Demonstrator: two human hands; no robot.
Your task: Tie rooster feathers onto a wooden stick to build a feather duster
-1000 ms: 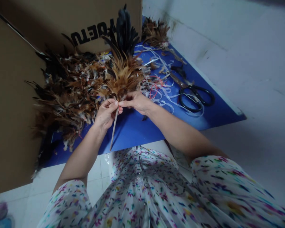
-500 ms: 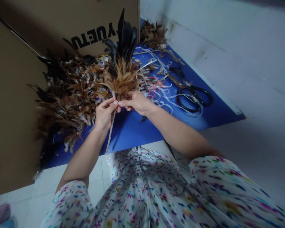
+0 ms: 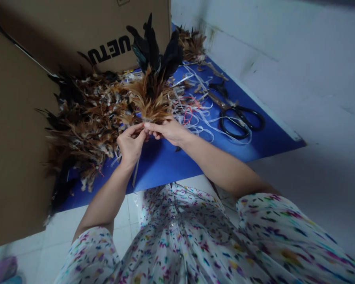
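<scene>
Far left, a cardboard sheet (image 3: 17, 138) stands upright; below it at the lower edge, a purple item (image 3: 2, 270) on pale floor tiles (image 3: 56, 248), too blurred to name; behind, a second cardboard panel (image 3: 106, 19) with black lettering, upside down.

On the left of the blue tabletop (image 3: 171, 165), a broad heap of feathers (image 3: 88, 118), brown and black, pale at many quill ends; dark plumes stick out at its left side.

Left hand (image 3: 130, 146) just right of the heap, thumb and fingertips pinched together on a thin pale stick (image 3: 135, 173); its lower end slants down below the hand, near the table's front edge; the upper part hidden by the fingers.

Centre, the feather bundle (image 3: 150, 94) upright above both hands; tawny feathers low, long black ones fanned at the top; right hand (image 3: 173, 132) at its base, thumb laid over bent fingers, pinching there, tips meeting those of the left; exact grip under the thumb cannot be told.

Right of the bundle, tangled white ribbon (image 3: 205, 114) with red string (image 3: 188, 115) among it; behind, a smaller feather cluster (image 3: 192, 44) by the wall (image 3: 284, 79); farther right, black-handled scissors (image 3: 256, 118), open-looped handles toward the right, ribbon across them.
</scene>
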